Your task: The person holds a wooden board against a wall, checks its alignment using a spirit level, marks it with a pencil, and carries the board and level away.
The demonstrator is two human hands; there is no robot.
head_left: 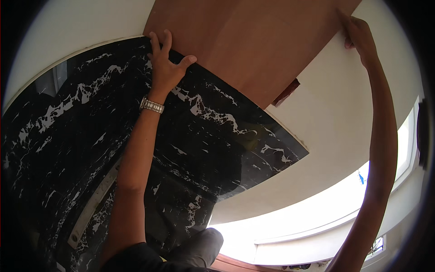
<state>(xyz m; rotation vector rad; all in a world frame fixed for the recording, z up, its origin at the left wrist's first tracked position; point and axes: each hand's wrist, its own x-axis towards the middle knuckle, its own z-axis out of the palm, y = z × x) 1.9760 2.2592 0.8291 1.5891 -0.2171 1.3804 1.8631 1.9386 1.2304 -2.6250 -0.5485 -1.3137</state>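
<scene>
Brown board (253, 45): spanned between the two hands, its lower left corner just beside the left hand and its right edge met by the right; plain, faintly grained face shown.
Left hand (166, 68): opened wide, fingers and thumb spread across the seam between board and black panel; the thumb tip is laid over the board's lower edge, and nothing is gripped.
Right hand (362, 38): partly curled, with one finger extended to the board's right edge; whether the edge is pinched cannot be told, the far side being hidden.
Black panel (199, 149): spread below and around the left hand, glossy and white-veined; its upper edge is met by the board's lower edge.
Watch (152, 104): worn on the left wrist, metal-banded; whether any maker's mark is borne cannot be made out.
Grey bar (93, 208): slanted across the panel, left of the left forearm; its surface marks are too small to be read.
Dark brown block (286, 93): seen between the hands, lower down, beside the board's right edge.
Pale wall (335, 99): seen left of the right forearm, behind the block.
Blue patch (361, 177): set against bright light, beside the right forearm; its nature cannot be told.
</scene>
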